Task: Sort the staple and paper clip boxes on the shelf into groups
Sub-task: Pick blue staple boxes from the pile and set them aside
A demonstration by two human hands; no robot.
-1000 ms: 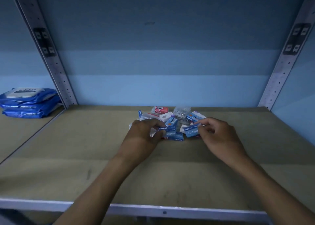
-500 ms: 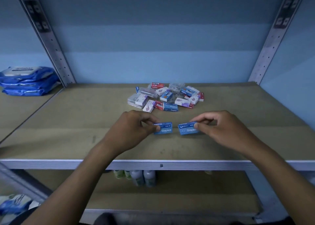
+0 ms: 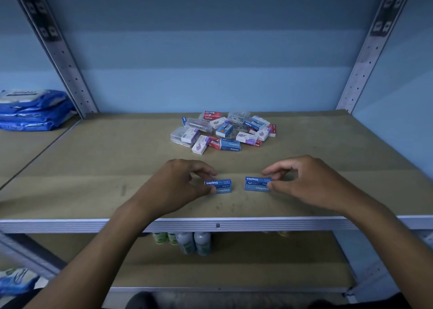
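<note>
**Two blue staple boxes held at the front of the shelf**

The shelf (image 3: 93, 168) was a wide tan board on a grey metal frame with perforated uprights, set against a pale blue wall. To the left, on a neighbouring board, lay a stack of blue wipe packs (image 3: 32, 109). Below the front rail, on the lower level, stood a small cluster of bottles (image 3: 187, 242) with white and green labels.

Toward the back of the shelf, near its middle, sat the mixed pile of boxes (image 3: 222, 131): blue staple boxes, white boxes with purple print, red boxes and a few clear plastic cases, lying at odd angles and overlapping one another.

Both forearms reached in from the lower edge. The left hand (image 3: 173, 184) lay near the front edge, its grip narrowed to a pinch of thumb and fingertips on the left end of the left blue staple box (image 3: 220, 185). The right hand (image 3: 311, 182) mirrored it, thumb and forefinger pinching the right end of the right blue staple box (image 3: 256, 184).

The two boxes lay side by side on the board, apart from each other with a bare strip between them, well in front of the pile. Each carried the word "Staples" in white, upside down on the top face.
</note>
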